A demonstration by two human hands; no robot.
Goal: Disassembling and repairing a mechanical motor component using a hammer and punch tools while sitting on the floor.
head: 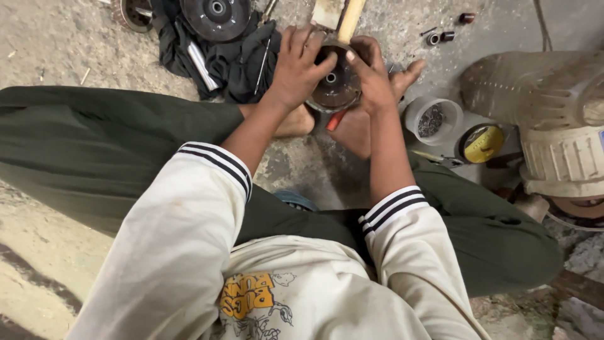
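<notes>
Rusty dark metal disc [335, 85] with a centre hole is sitting at roughly 12 o'clock in view, propped between the person's bare feet on the concrete floor [63, 44]. Left hand [297, 66] is gripping the disc's rim from the 9 o'clock side, fingers curling over the top edge, thumb pressing toward the hub. Right hand [371, 75] is clamping the rim from the 3 o'clock side, thumb lying on the disc face. Both hands are closed on the disc, neither one free. Wooden handle [350, 19] is standing out from behind the disc at 12 o'clock; whether it is touching the disc is unclear. Red tool tip [335, 121] is poking out just below the disc at 6 o'clock. Black cloth [233, 63] is lying at 10 o'clock of the disc, carrying a second dark wheel-like disc [217, 16] and a thin metal rod [262, 63]. Clear plastic tub [434, 118] with small dark bits is sitting at 4 o'clock, near the right hand, with a round yellow-faced tin [481, 143] just beside it. Large ribbed motor housing [553, 126] is lying further out at 3 o'clock.
</notes>
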